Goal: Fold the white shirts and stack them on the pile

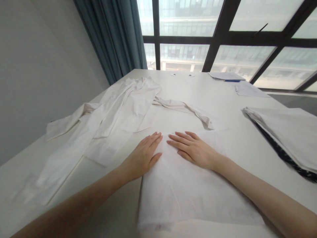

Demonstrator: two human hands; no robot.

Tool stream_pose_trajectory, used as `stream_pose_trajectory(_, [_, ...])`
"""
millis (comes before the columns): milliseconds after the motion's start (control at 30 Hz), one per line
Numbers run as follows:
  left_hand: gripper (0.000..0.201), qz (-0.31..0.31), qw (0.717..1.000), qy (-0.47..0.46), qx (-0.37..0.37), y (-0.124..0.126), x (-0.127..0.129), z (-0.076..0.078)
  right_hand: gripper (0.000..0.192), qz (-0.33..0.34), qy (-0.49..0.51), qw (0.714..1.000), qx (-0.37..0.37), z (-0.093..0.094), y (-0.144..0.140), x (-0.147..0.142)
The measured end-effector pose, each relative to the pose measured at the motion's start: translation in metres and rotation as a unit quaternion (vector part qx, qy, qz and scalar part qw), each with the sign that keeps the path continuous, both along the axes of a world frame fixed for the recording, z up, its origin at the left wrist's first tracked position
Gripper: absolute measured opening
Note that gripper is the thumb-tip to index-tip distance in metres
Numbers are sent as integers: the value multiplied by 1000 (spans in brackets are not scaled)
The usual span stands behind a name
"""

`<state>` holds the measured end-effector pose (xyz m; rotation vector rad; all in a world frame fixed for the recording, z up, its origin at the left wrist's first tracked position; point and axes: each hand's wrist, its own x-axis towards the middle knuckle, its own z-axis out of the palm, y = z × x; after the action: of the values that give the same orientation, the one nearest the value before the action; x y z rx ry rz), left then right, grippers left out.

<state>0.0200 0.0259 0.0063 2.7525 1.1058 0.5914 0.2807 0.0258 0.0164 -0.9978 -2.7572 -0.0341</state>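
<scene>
Through the head camera I have both hands palm-down on a white cloth (185, 195) lying on the near part of the desk (188, 87); I take that cloth as my landmark. The left hand (142, 157) rests at its far left corner, fingers close together and thumb out to the side. The right hand (198, 150) lies flat along its far edge, fingers a little spread. I see no pinch in either — how hard they press I can't tell, since the palms are hidden. Held like this, the hands probably serve to pin the fabric and flatten its creases.

To the left of the cloth, a rumpled white garment (138, 102) lies loosely spread; beyond the cloth's far edge runs a narrow twisted fabric strip (178, 104). To its right sits folded white fabric (287, 129) over a dark patterned textile (274, 147) — set aside, I'd judge, to leave the arms room. Well beyond, papers (223, 76) lie with a blue pen (232, 80).
</scene>
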Motion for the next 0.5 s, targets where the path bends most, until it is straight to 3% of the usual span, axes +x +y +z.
stream_pose_trajectory(200, [62, 19, 994, 106, 14, 1, -4, -4, 53, -46, -15, 998, -29, -2, 0, 5])
stream_pose_trajectory(500, [69, 40, 988, 144, 28, 0, -4, -4, 64, -119, -52, 991, -33, -4, -6, 39])
